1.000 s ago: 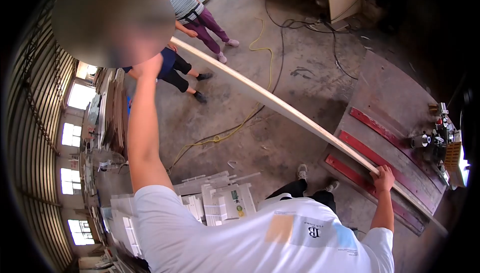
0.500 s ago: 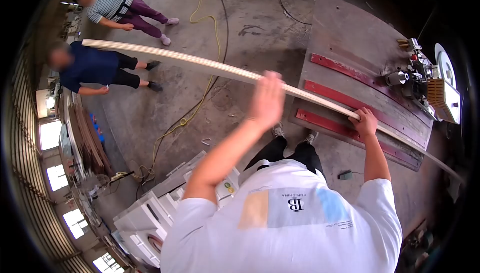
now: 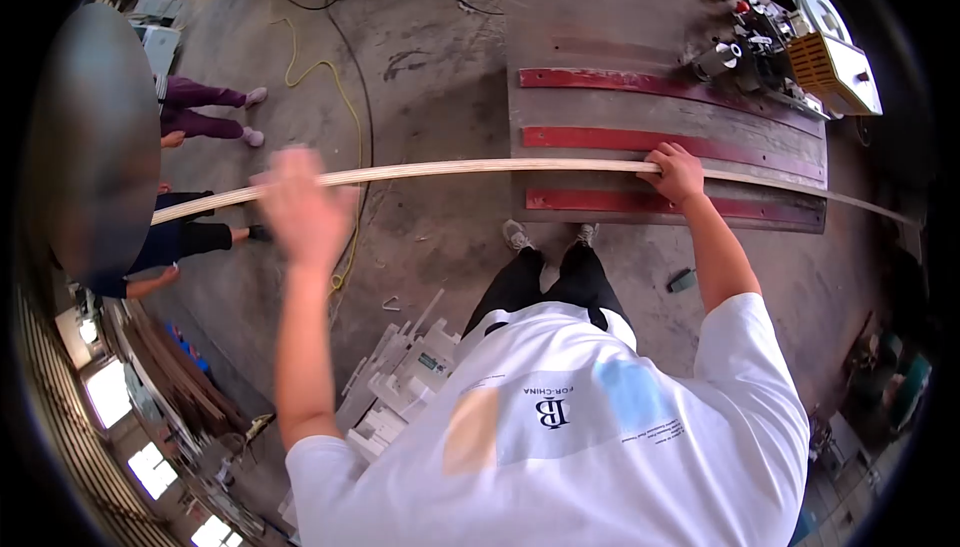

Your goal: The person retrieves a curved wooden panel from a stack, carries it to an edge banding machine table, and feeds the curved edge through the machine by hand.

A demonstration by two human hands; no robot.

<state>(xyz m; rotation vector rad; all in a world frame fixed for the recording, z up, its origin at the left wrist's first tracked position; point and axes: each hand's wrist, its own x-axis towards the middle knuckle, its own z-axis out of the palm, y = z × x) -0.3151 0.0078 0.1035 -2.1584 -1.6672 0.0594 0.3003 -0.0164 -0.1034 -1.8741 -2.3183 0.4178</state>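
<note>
Cream board [image 3: 500,165] running side to side, right across our front

It's the longest thing here, just ahead of our body, long axis going left to right, looking a bit bowed (could be the lens).

Next up, the platform [image 3: 590,7], ahead and to our right. The board's right stretch crosses above it and pokes past its right edge; the left stretch is out over the floor. Resting or raised, we can't tell.

Two people are off left, one in purple trousers [image 3: 200,94], one in dark shorts [image 3: 205,237]. The board's left part overlaps the second from our angle, so that's the side to watch.

The machine [image 3: 805,59] sits at the platform's far right, past the board, nearer our right hand [image 3: 677,174]. Red strips [image 3: 590,201] run roughly in line with the board.

Hands: the right has its fingers curled round the board. Our left hand [image 3: 305,207] is a blur over the left part; no telling if it's gripping.

Smallest: a yellow cord [image 3: 346,97] on the floor, passing under the board's line.
</note>
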